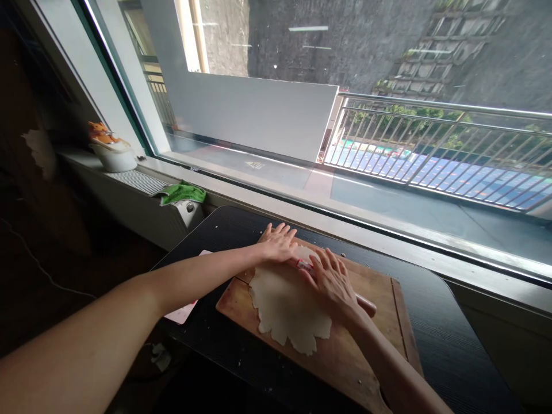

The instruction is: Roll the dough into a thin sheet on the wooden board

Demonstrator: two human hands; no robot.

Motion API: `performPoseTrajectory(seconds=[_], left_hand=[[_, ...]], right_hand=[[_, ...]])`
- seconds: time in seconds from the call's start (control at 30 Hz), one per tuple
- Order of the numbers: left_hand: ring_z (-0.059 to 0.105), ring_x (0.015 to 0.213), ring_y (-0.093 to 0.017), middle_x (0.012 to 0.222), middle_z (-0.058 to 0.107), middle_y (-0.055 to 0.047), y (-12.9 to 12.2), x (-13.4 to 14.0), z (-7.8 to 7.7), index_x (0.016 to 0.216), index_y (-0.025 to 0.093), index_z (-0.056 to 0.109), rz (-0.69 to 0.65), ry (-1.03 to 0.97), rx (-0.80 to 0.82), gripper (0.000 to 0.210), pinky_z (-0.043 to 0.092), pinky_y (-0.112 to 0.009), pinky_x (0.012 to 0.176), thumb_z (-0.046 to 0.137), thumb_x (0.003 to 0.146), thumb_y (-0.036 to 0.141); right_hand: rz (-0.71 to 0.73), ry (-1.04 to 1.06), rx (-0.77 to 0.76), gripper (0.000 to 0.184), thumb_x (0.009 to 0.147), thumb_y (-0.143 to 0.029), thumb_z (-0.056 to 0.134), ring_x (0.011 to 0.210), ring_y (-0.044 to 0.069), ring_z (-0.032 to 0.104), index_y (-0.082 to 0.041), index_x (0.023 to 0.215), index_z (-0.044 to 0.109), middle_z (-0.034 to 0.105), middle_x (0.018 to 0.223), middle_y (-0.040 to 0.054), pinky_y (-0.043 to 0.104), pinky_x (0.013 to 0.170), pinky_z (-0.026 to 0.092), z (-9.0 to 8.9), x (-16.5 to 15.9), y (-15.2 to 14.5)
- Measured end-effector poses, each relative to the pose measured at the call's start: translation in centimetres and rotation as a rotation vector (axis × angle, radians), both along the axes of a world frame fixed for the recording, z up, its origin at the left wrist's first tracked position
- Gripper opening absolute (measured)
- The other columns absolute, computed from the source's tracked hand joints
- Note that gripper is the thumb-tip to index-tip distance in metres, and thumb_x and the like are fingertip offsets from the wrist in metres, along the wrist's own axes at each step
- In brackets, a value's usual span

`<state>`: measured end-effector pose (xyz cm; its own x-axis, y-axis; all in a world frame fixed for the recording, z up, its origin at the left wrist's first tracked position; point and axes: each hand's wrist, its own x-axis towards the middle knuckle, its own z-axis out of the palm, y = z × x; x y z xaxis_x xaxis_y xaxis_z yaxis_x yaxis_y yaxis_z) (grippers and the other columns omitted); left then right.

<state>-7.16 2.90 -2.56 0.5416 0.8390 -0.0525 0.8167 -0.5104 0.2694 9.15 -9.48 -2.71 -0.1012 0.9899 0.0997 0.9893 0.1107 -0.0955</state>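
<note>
A thin, ragged-edged sheet of dough (290, 305) lies on a wooden cutting board (362, 351). Across its far part runs a wooden rolling pin (366, 306) with a red and white label near its middle. My left hand (278, 242) rests flat on the pin's left part, fingers stretched out and pointing away from me. On the pin right of the label, my right hand (332, 279) lies with its fingers extended too. Both palms are turned down, and they cover much of the pin. Some dough shows beyond the pin, between the hands.
The board sits on a black table (457, 339) against a window sill. A pink and white card-like item (183, 312) lies at the table's left edge, partly behind my left forearm. A green cloth (183, 193) and a white pot (114, 156) stand on the radiator.
</note>
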Motion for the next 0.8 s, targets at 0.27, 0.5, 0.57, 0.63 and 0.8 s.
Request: performPoseTrajectory(seconds=[0.27, 0.5, 0.57, 0.63, 0.8], left_hand=[[0.044, 0.136, -0.025, 0.139, 0.058, -0.012, 1.6, 0.7, 0.8, 0.127, 0.018, 0.059, 0.245, -0.25, 0.174, 0.038, 0.037, -0.046, 0.112, 0.037, 0.097, 0.022], [0.035, 0.144, -0.024, 0.146, 0.052, -0.01, -4.1, -4.3, -2.5, 0.136, 0.02, 0.053, 0.011, -0.322, 0.359, 0.043, 0.023, -0.046, 0.119, 0.038, 0.096, 0.019], [0.038, 0.142, -0.024, 0.144, 0.054, -0.01, -4.3, -5.7, -3.0, 0.134, 0.021, 0.054, 0.08, -0.329, 0.346, 0.042, 0.026, -0.045, 0.119, 0.039, 0.095, 0.019], [0.041, 0.14, -0.024, 0.14, 0.057, -0.009, -3.7, -6.6, -2.8, 0.131, 0.021, 0.056, 0.17, -0.34, 0.342, 0.04, 0.029, -0.045, 0.118, 0.04, 0.094, 0.019], [0.047, 0.134, -0.023, 0.135, 0.061, -0.009, -2.5, -5.9, -1.1, 0.124, 0.019, 0.06, 0.167, -0.362, 0.329, 0.035, 0.032, -0.042, 0.116, 0.04, 0.095, 0.019]], right_hand=[[0.068, 0.196, 0.209, 0.04, 0.099, -0.04, 0.042, 0.139, 0.029, 0.037, -0.021, 0.084, 0.073, 0.063, 0.131, 0.0107, 0.047, 0.107, 0.041, -0.2, 1.7, 1.2], [-0.115, 0.176, 0.128, 0.033, 0.094, -0.025, 0.04, 0.128, 0.028, 0.045, -0.018, 0.097, 0.072, 0.065, 0.119, 0.0141, 0.038, 0.104, 0.042, -0.1, -1.4, 2.0], [-0.146, 0.166, 0.091, 0.031, 0.092, -0.024, 0.042, 0.128, 0.028, 0.043, -0.018, 0.1, 0.072, 0.066, 0.118, 0.0143, 0.037, 0.102, 0.041, 0.1, -1.7, 2.7], [-0.148, 0.193, 0.115, 0.03, 0.091, -0.025, 0.043, 0.128, 0.029, 0.042, -0.019, 0.097, 0.072, 0.067, 0.115, 0.0134, 0.038, 0.102, 0.04, 0.1, -1.8, 3.2], [-0.216, 0.299, 0.279, 0.034, 0.094, -0.029, 0.037, 0.101, 0.025, 0.054, -0.021, 0.083, 0.068, 0.069, 0.093, 0.0099, 0.035, 0.089, 0.041, 0.1, -1.8, 3.7]])
